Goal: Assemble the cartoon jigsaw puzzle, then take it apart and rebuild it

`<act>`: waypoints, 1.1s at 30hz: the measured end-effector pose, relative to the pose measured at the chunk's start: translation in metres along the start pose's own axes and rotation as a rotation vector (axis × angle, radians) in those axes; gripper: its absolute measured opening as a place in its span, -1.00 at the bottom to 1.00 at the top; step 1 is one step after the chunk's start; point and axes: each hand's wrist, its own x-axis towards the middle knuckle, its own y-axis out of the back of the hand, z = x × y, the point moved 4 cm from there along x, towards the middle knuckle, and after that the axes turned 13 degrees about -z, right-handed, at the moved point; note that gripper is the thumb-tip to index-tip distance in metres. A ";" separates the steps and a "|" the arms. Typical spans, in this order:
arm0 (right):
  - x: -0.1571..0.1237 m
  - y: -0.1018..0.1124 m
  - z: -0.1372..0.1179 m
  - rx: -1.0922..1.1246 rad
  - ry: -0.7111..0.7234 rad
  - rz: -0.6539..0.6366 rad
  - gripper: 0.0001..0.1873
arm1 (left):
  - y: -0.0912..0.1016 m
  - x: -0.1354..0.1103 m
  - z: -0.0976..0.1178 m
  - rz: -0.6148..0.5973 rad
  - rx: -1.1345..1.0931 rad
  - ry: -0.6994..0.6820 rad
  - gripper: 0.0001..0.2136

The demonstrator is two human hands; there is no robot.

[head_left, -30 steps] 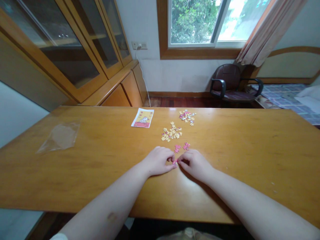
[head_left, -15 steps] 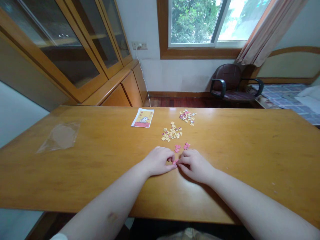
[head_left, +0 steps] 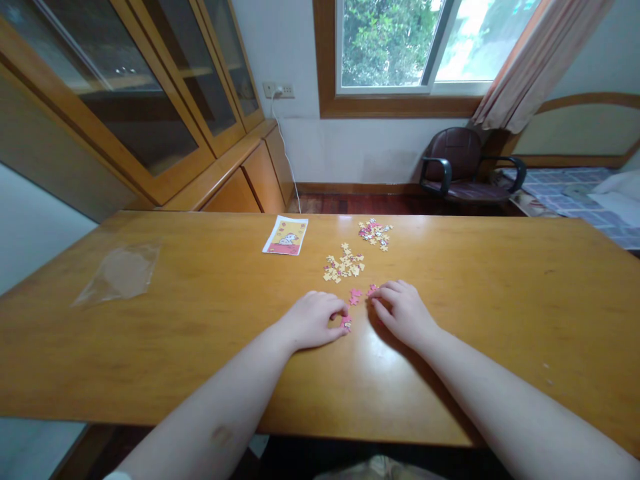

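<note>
My left hand (head_left: 314,321) rests on the wooden table (head_left: 200,320) with its fingers curled, pinching a small pink puzzle piece (head_left: 346,325) at the fingertips. My right hand (head_left: 404,311) lies a little farther out, fingers bent, their tips touching a pink piece (head_left: 372,291); whether it grips that piece I cannot tell. Another loose pink piece (head_left: 355,297) lies between the two hands. Beyond them sit a heap of yellow pieces (head_left: 344,265) and a heap of mixed pink and white pieces (head_left: 375,233).
A small picture card (head_left: 285,235) lies left of the heaps. A clear plastic bag (head_left: 120,272) lies at the table's far left. Glass-fronted cabinets (head_left: 150,93) line the left wall; a dark armchair (head_left: 463,167) stands under the window.
My right hand let go of the piece held between both hands and moved forward to the loose pink pieces. My left hand stayed put, keeping the piece.
</note>
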 end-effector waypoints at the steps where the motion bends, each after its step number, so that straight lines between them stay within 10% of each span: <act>1: 0.000 0.000 0.001 0.000 -0.007 0.004 -0.80 | 0.001 0.000 -0.001 0.003 0.001 0.019 -0.81; 33: 0.002 0.002 0.004 -0.027 -0.016 -0.031 -0.78 | 0.000 0.003 -0.026 0.127 -0.056 0.155 -0.72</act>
